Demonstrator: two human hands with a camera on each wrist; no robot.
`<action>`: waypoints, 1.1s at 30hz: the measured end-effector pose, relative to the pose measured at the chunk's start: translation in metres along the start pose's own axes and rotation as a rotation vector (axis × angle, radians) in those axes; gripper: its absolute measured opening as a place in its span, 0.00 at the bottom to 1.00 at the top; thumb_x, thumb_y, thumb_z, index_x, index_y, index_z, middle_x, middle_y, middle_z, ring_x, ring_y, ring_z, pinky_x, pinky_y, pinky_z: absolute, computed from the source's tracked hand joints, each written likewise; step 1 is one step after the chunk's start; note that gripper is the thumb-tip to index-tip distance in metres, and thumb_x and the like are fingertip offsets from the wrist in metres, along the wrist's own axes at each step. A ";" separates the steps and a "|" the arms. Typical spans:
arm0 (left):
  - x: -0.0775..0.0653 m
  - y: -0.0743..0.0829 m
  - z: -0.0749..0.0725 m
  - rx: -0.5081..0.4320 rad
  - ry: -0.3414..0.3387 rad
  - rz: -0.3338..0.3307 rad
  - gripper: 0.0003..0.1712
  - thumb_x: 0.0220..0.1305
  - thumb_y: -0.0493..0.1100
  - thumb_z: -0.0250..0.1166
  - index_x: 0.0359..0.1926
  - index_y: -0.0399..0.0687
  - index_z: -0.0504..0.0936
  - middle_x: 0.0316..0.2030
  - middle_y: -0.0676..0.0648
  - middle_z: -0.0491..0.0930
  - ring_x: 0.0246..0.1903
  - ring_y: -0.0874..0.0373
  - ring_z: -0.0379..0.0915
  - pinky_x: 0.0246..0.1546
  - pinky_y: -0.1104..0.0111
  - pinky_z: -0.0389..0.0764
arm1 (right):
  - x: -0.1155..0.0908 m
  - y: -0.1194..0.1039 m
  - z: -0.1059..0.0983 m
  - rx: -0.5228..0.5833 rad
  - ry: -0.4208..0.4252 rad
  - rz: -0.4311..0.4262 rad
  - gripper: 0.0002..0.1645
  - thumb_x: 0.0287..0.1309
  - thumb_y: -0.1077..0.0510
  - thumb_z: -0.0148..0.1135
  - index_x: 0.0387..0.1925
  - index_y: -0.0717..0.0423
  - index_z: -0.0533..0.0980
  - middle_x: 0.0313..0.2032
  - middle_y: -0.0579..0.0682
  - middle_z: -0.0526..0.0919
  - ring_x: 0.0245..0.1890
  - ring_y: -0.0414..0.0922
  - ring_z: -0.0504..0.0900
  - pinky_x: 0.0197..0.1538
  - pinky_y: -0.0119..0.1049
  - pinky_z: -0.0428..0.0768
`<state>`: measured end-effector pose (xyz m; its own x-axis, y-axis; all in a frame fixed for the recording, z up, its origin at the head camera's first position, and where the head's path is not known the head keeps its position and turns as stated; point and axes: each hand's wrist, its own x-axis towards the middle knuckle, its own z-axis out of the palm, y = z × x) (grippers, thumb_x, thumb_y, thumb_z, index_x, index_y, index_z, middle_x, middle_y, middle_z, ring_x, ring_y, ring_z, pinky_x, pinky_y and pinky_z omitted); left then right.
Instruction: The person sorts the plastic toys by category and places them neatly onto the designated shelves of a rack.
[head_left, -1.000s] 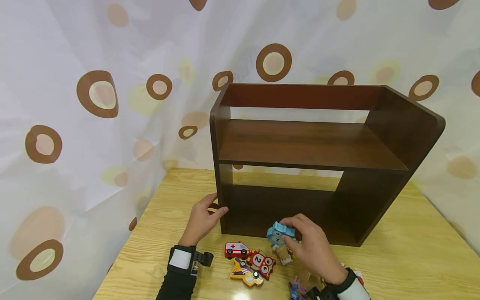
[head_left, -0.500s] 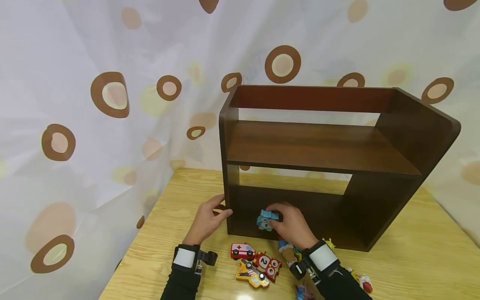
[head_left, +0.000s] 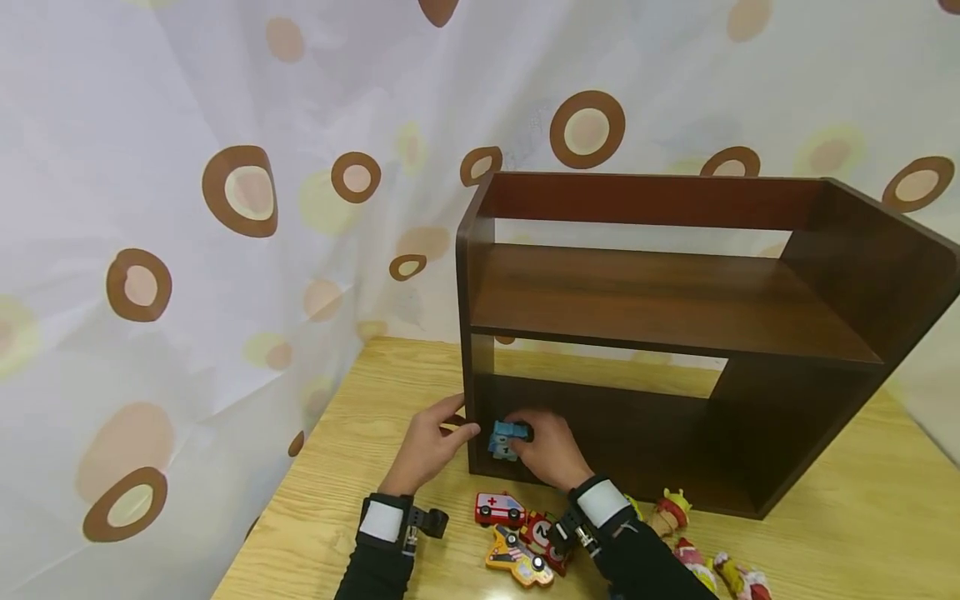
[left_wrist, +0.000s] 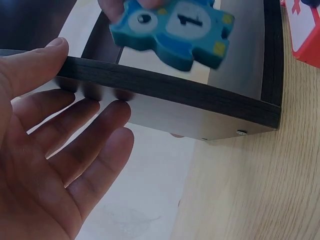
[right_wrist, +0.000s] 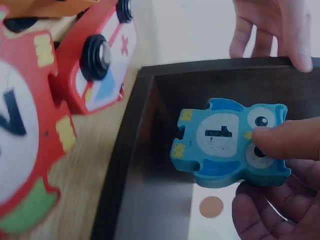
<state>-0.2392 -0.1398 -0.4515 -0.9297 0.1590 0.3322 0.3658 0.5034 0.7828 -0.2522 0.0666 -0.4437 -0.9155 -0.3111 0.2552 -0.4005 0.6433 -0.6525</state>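
A blue wooden owl toy (right_wrist: pixel 220 135) marked with a 1 is pinched between the thumb and fingers of my right hand (head_left: pixel 553 450). In the head view the owl is held upright inside the lower compartment of the dark brown shelf (head_left: pixel 660 292), near its left side panel. Whether its base touches the bottom board is unclear. My left hand (head_left: pixel 429 446) holds the front edge of that side panel, the thumb at the edge and the fingers against the outer face (left_wrist: pixel 165 110).
In front of the shelf lie a red-and-white ambulance toy (head_left: pixel 498 508), a yellow vehicle toy (head_left: pixel 517 558) and a red owl toy (right_wrist: pixel 20 115) marked 2, partly behind my right wrist in the head view. Several small figures (head_left: pixel 671 512) lie farther right on the wooden table (head_left: pixel 315 517).
My right hand has carried the blue owl from in front of the shelf leftward into the lower compartment, near the left panel. The left hand stays on the panel; the head view has shifted slightly.
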 end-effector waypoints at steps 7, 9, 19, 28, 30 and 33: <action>-0.001 0.000 0.002 -0.010 -0.001 0.003 0.28 0.66 0.44 0.66 0.66 0.51 0.75 0.61 0.45 0.79 0.48 0.49 0.83 0.42 0.69 0.84 | 0.003 0.002 0.014 -0.009 0.029 -0.007 0.12 0.55 0.65 0.68 0.43 0.57 0.84 0.44 0.55 0.87 0.47 0.54 0.84 0.49 0.53 0.83; -0.001 0.001 0.002 -0.009 -0.005 0.005 0.28 0.66 0.44 0.66 0.66 0.51 0.75 0.61 0.45 0.79 0.48 0.50 0.83 0.42 0.69 0.84 | 0.004 0.002 0.017 -0.007 0.033 -0.001 0.12 0.54 0.65 0.68 0.42 0.58 0.84 0.43 0.55 0.87 0.46 0.54 0.84 0.49 0.52 0.83; 0.000 0.000 -0.001 0.003 0.002 0.009 0.28 0.66 0.45 0.66 0.67 0.53 0.75 0.62 0.46 0.79 0.47 0.51 0.83 0.42 0.69 0.84 | 0.008 0.000 0.026 0.001 0.015 0.008 0.10 0.55 0.65 0.67 0.42 0.59 0.83 0.42 0.56 0.86 0.44 0.52 0.83 0.49 0.52 0.82; 0.001 0.001 0.003 0.012 -0.012 0.000 0.28 0.66 0.46 0.66 0.67 0.51 0.75 0.62 0.45 0.79 0.48 0.50 0.83 0.44 0.67 0.85 | 0.005 0.005 0.014 0.008 -0.041 0.058 0.22 0.54 0.60 0.70 0.51 0.61 0.79 0.50 0.59 0.82 0.51 0.55 0.80 0.56 0.55 0.80; 0.001 0.001 0.002 0.019 -0.011 -0.003 0.28 0.66 0.46 0.66 0.67 0.50 0.75 0.62 0.45 0.79 0.48 0.50 0.82 0.44 0.65 0.86 | 0.004 0.006 0.006 0.007 -0.030 0.067 0.25 0.56 0.59 0.69 0.55 0.61 0.77 0.54 0.61 0.81 0.56 0.59 0.79 0.59 0.57 0.78; 0.001 0.001 0.000 0.026 -0.001 -0.022 0.29 0.66 0.46 0.66 0.67 0.50 0.75 0.62 0.44 0.79 0.48 0.50 0.82 0.45 0.62 0.86 | 0.002 0.008 -0.009 0.004 -0.018 0.080 0.26 0.59 0.59 0.66 0.58 0.61 0.76 0.58 0.62 0.79 0.61 0.61 0.76 0.63 0.59 0.75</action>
<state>-0.2397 -0.1396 -0.4504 -0.9377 0.1487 0.3141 0.3437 0.5291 0.7758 -0.2579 0.0777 -0.4417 -0.9436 -0.2713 0.1895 -0.3260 0.6638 -0.6731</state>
